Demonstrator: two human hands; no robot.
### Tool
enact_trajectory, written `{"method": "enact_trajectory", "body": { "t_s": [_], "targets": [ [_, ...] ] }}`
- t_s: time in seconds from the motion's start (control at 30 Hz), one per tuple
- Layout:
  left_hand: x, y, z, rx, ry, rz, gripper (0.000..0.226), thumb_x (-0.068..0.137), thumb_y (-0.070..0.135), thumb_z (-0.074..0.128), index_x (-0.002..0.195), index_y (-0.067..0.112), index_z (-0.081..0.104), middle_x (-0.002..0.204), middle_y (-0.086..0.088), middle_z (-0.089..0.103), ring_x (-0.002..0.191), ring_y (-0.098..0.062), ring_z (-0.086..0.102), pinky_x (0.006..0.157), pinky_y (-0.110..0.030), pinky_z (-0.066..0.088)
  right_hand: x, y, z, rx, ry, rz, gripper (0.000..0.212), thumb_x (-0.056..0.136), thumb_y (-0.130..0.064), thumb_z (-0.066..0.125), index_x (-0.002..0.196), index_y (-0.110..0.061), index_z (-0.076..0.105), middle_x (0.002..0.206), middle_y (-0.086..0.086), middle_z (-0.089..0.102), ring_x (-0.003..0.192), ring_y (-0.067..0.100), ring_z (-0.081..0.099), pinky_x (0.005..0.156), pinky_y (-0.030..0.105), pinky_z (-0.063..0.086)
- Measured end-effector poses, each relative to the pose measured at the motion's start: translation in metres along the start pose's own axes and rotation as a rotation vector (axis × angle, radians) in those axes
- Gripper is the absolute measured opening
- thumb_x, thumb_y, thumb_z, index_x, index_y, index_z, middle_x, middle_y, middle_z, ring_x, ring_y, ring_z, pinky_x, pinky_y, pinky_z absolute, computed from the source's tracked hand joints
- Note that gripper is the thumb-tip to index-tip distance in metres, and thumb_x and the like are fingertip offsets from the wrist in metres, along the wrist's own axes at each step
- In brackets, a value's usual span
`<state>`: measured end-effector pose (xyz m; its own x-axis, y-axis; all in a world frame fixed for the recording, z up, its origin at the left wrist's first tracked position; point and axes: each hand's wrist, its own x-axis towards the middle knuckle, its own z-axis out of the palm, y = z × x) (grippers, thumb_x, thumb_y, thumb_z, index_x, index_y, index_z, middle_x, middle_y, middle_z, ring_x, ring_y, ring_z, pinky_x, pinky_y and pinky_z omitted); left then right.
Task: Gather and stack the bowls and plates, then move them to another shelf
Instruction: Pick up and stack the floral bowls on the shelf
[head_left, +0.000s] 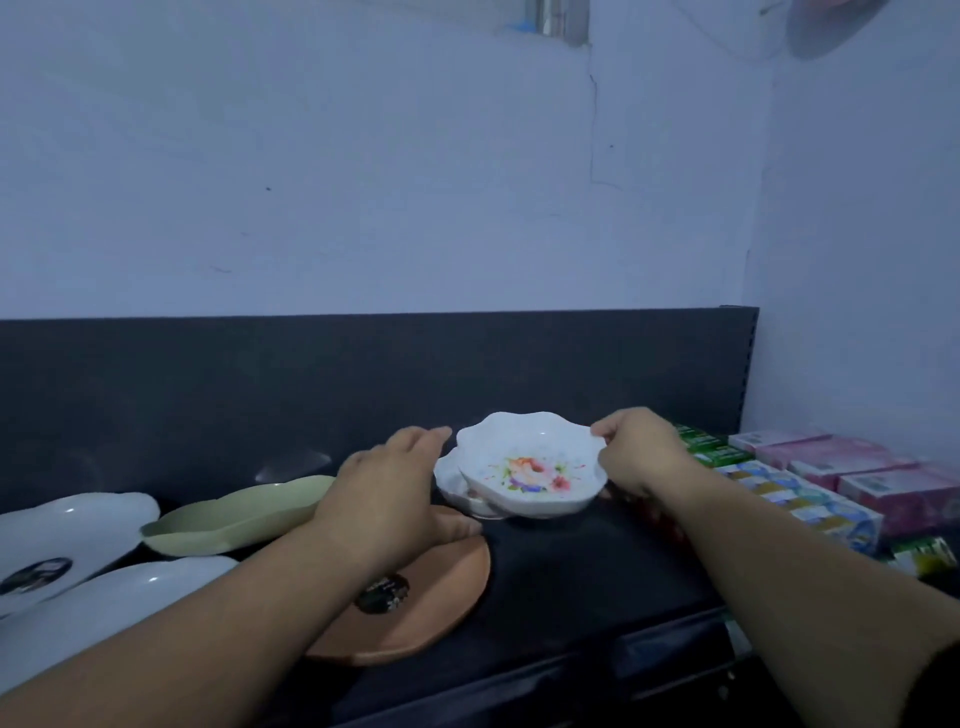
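At centre frame the right hand (641, 449) is pinching the rim of the floral bowl (530, 467), which is sitting tilted in a white bowl (450, 480) on the shelf (571, 571). The left hand (389, 488) is hovering just left, fingers straight, over an orange plate (436, 608).

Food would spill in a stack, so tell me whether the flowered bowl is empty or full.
Empty. The flowered bowl shows only its printed flowers inside, nothing in it.

Pink boxes (852, 470) beside green cartons (711, 449)
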<state>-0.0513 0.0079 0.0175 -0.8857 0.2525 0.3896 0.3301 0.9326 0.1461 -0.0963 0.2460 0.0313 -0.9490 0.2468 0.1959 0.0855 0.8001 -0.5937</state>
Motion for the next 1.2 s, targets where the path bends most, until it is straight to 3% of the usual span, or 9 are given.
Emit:
{"method": "enact_trajectory", "body": {
  "t_s": [0.07, 0.17, 0.33, 0.53, 0.73, 0.87, 0.97, 1.1, 1.2],
  "targets": [
    [0.008, -0.004, 0.003, 0.024, -0.021, -0.017, 0.096, 0.073, 0.066, 0.063, 0.150, 0.030, 0.017, 0.154, 0.010, 0.025, 0.137, -0.012, 0.034, 0.110, -0.032, 0.030, 0.010, -0.006, 0.001, -0.020, -0.012, 0.013, 0.037, 0.079, 0.008, 0.057, 0.112, 0.000, 0.069, 0.110, 0.016, 0.071, 0.101, 0.031, 0.067, 0.087, 0.038, 0.056],
    [0.021, -0.008, 0.009, 0.040, -0.050, -0.034, 0.095, 0.073, 0.066, 0.063, 0.150, 0.030, 0.018, 0.154, 0.009, 0.026, 0.136, -0.014, 0.036, 0.109, -0.032, 0.032, 0.026, -0.012, 0.008, 0.057, -0.042, 0.025, 0.029, 0.087, 0.002, 0.054, 0.114, 0.000, 0.066, 0.109, 0.020, 0.070, 0.098, 0.033, 0.068, 0.079, 0.035, 0.057],
    [0.038, -0.014, 0.020, 0.046, -0.104, -0.070, 0.091, 0.074, 0.065, 0.062, 0.148, 0.033, 0.020, 0.153, 0.009, 0.027, 0.135, -0.015, 0.037, 0.108, -0.031, 0.031, 0.056, -0.012, 0.028, 0.100, -0.099, 0.041, 0.029, 0.088, 0.002, 0.054, 0.114, 0.003, 0.066, 0.097, 0.021, 0.070, 0.063, 0.024, 0.062, 0.064, 0.028, 0.059],
    [0.048, -0.022, 0.032, 0.027, -0.136, -0.116, 0.090, 0.074, 0.066, 0.062, 0.147, 0.035, 0.022, 0.152, 0.011, 0.027, 0.135, -0.013, 0.036, 0.106, -0.029, 0.030, 0.080, -0.008, 0.053, 0.128, -0.144, 0.036, 0.026, 0.087, 0.003, 0.054, 0.110, 0.003, 0.067, 0.092, 0.019, 0.068, 0.069, 0.026, 0.062, 0.074, 0.035, 0.061],
    [0.058, -0.022, 0.042, 0.043, -0.146, -0.124, 0.089, 0.074, 0.069, 0.059, 0.148, 0.034, 0.022, 0.152, 0.010, 0.028, 0.135, -0.015, 0.036, 0.107, -0.031, 0.029, 0.083, -0.009, 0.064, 0.023, -0.153, 0.012, 0.017, 0.087, -0.003, 0.054, 0.074, -0.013, 0.054, 0.076, 0.008, 0.060, 0.063, 0.021, 0.060, 0.064, 0.026, 0.057],
    [0.066, -0.015, 0.045, 0.046, -0.142, -0.108, 0.090, 0.073, 0.073, 0.057, 0.147, 0.033, 0.025, 0.150, 0.010, 0.031, 0.133, -0.015, 0.039, 0.108, -0.032, 0.032, 0.078, -0.010, 0.067, -0.166, -0.157, -0.043, 0.020, 0.088, -0.002, 0.050, 0.101, -0.004, 0.065, 0.100, 0.009, 0.065, 0.090, 0.023, 0.061, 0.065, 0.024, 0.042],
    [0.070, -0.010, 0.047, 0.044, -0.138, -0.098, 0.089, 0.073, 0.073, 0.056, 0.147, 0.033, 0.026, 0.150, 0.010, 0.032, 0.133, -0.014, 0.039, 0.108, -0.032, 0.032, 0.076, -0.010, 0.067, -0.205, -0.142, -0.088, 0.021, 0.090, 0.002, 0.046, 0.100, -0.007, 0.061, 0.100, 0.008, 0.060, 0.098, 0.025, 0.060, 0.062, 0.025, 0.042],
    [0.070, -0.007, 0.048, 0.045, -0.147, -0.097, 0.088, 0.074, 0.073, 0.056, 0.147, 0.033, 0.026, 0.150, 0.010, 0.031, 0.133, -0.014, 0.039, 0.108, -0.031, 0.032, 0.070, -0.010, 0.068, -0.193, -0.134, -0.108, 0.039, 0.090, 0.004, 0.047, 0.123, -0.008, 0.062, 0.123, 0.011, 0.063, 0.113, 0.028, 0.059, 0.089, 0.032, 0.051],
    [0.069, -0.007, 0.049, 0.052, -0.155, -0.103, 0.087, 0.075, 0.072, 0.055, 0.147, 0.033, 0.026, 0.150, 0.009, 0.031, 0.133, -0.015, 0.039, 0.108, -0.031, 0.032, 0.069, -0.009, 0.067, -0.208, -0.164, -0.127, 0.041, 0.089, 0.006, 0.049, 0.124, -0.009, 0.062, 0.125, 0.012, 0.062, 0.114, 0.027, 0.058, 0.096, 0.035, 0.051]
  ]
}}
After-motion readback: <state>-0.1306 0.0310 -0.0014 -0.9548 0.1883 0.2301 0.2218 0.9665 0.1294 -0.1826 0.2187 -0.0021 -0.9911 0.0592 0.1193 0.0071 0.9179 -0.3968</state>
